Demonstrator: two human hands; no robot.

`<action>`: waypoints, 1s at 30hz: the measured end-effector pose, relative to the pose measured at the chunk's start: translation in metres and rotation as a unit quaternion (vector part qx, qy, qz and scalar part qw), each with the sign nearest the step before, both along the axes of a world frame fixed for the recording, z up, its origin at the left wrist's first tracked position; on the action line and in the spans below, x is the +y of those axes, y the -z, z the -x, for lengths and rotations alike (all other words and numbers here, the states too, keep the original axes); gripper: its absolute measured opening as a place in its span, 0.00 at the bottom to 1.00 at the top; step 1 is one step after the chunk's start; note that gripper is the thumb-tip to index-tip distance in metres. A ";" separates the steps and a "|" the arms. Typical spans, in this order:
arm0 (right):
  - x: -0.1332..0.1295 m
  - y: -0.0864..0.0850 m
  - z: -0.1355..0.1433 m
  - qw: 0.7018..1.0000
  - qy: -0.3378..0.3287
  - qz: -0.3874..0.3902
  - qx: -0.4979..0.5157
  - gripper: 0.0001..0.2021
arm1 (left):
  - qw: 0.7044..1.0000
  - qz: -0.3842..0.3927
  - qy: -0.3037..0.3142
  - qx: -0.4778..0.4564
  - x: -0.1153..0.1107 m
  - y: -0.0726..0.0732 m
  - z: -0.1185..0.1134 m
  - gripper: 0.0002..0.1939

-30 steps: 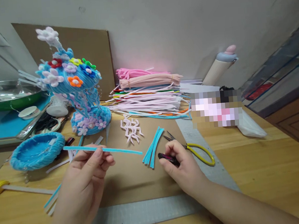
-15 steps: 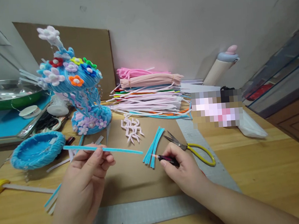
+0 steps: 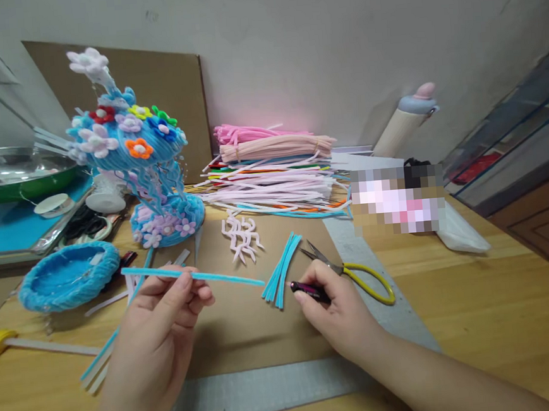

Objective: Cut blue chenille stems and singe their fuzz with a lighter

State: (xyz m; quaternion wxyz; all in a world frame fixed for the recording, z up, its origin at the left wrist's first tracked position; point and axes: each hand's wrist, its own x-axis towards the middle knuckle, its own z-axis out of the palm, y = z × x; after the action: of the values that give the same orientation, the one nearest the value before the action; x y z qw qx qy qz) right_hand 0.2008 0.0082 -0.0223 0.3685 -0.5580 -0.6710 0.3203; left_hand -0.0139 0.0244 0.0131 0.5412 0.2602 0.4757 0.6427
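One blue stem (image 3: 228, 279) is pinched between thumb and fingers of the left hand (image 3: 166, 309), above the cardboard (image 3: 238, 341). A lighter (image 3: 310, 290) is gripped in the curled right hand (image 3: 337, 308), just beside the loose blue pieces (image 3: 280, 271); yellow-handled pliers (image 3: 347, 267) are partly hidden behind.

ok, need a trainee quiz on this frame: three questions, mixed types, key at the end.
1. What does the right hand hold?
2. True or false: the yellow-handled tool lies left of the loose blue strips.
3. The strip in the left hand is: A) orange; B) green; C) blue.

Key: 1. A dark lighter. 2. False; it lies to their right. 3. C.
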 end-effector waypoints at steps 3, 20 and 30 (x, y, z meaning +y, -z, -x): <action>0.000 0.000 -0.001 1.000 -0.015 -0.004 -0.010 0.05 | 1.000 -0.001 0.002 0.001 0.000 0.000 0.000 0.05; -0.001 -0.003 0.000 0.999 -0.021 0.001 -0.049 0.06 | 1.000 0.009 0.018 0.012 -0.001 0.000 -0.003 0.06; -0.002 -0.003 -0.001 0.999 -0.021 0.004 -0.050 0.06 | 1.000 0.004 0.008 0.004 0.000 -0.001 -0.002 0.06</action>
State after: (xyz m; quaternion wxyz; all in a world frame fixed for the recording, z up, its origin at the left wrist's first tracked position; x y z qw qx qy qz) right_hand 0.2014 0.0060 -0.0191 0.3254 -0.5602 -0.6993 0.3023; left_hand -0.0117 0.0244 0.0141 0.5451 0.2643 0.4781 0.6359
